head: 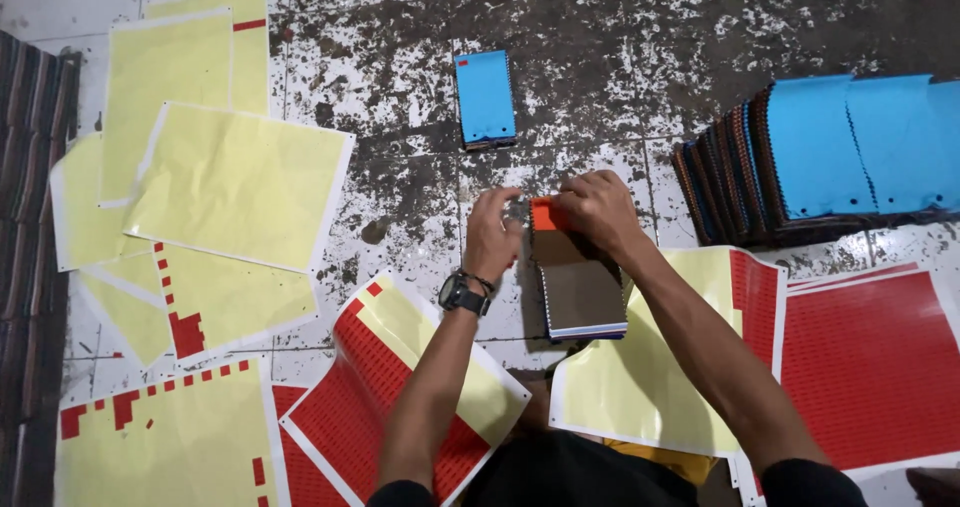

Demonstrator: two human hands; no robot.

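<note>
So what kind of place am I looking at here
Probably a small workshop floor where fabric sample books get labelled: a worn tiled floor, red sticker sheets spread about, and stacked swatch books beside the hands.

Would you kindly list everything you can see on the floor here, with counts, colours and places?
swatch booklet: one, brown with an orange label at its top, centre, under both hands
small blue-topped stack: one, blue, upper centre
fanned swatch row: one row, blue tops over dark edges, upper right
sticker sheets: many, yellow backing and red stickers, left, bottom and right
floor: grey, stained tiles
wristwatch: one, black, left wrist
left hand: grip on booklet top
right hand: pressing the orange label
</note>
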